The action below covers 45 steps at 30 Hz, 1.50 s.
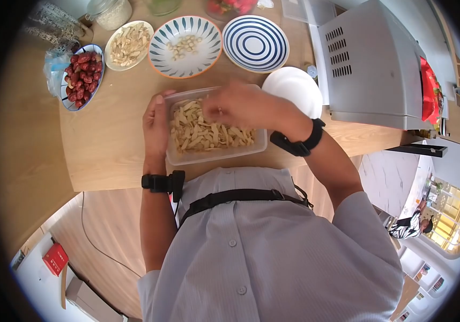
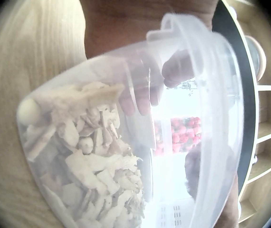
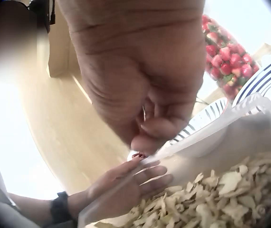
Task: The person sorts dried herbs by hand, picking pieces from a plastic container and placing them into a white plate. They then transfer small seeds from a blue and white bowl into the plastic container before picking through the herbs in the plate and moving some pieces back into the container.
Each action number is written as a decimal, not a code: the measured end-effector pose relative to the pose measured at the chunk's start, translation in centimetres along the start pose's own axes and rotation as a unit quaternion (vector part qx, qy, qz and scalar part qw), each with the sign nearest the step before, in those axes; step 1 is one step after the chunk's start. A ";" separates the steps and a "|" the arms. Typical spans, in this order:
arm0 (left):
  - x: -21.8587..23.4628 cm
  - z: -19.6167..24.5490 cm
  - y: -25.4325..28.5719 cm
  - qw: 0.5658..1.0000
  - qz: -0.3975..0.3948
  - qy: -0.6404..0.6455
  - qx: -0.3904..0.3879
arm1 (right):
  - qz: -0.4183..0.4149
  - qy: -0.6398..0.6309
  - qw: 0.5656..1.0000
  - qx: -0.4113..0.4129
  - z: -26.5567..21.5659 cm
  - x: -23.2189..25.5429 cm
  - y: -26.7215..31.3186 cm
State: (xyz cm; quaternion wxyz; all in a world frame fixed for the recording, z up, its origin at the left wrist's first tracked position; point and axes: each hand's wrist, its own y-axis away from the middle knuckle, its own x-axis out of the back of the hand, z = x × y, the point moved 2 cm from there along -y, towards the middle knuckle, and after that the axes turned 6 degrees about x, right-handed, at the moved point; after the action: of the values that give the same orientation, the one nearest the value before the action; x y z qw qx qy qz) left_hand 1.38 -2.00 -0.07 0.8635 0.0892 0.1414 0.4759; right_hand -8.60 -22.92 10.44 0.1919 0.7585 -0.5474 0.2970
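A clear plastic container (image 1: 216,157) sits at the table's front edge, partly filled with pale dried slices (image 1: 208,137). My left hand (image 1: 156,121) rests against its left wall; in the right wrist view the fingers (image 3: 147,176) are straight along the plastic. Through the wall in the left wrist view, a round pale piece (image 2: 28,111) shows among the slices (image 2: 102,173). Above the container my right hand (image 1: 246,107) is blurred. Its fingers (image 3: 161,128) are curled toward the thumb, and nothing shows between them.
Behind the container stand a patterned plate (image 1: 157,59) with small pale pieces, a plate of slices (image 1: 129,45), and a blue-ringed plate (image 1: 256,43). Red dates (image 1: 83,78) lie far left. A white plate (image 1: 294,91) and a grey appliance (image 1: 369,70) stand right.
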 end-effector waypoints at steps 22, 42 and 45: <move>0.0 0.3 0.1 1.000 -0.005 0.003 -0.011 | -0.166 0.058 0.984 0.028 -0.2 -6.5 0.9; 0.0 0.0 0.0 1.000 -0.002 0.005 -0.013 | -0.191 0.197 0.959 0.071 0.5 -7.8 0.9; 0.1 -0.2 -0.2 1.000 -0.004 -0.007 -0.015 | -0.176 0.192 0.962 0.084 0.6 -7.5 1.3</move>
State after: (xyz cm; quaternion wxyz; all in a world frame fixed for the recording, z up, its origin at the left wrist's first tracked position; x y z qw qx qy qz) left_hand 1.53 -1.97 -0.28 0.8677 0.0791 0.1291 0.4734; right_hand -11.41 -18.32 4.98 0.2784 0.7853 -0.3310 0.4430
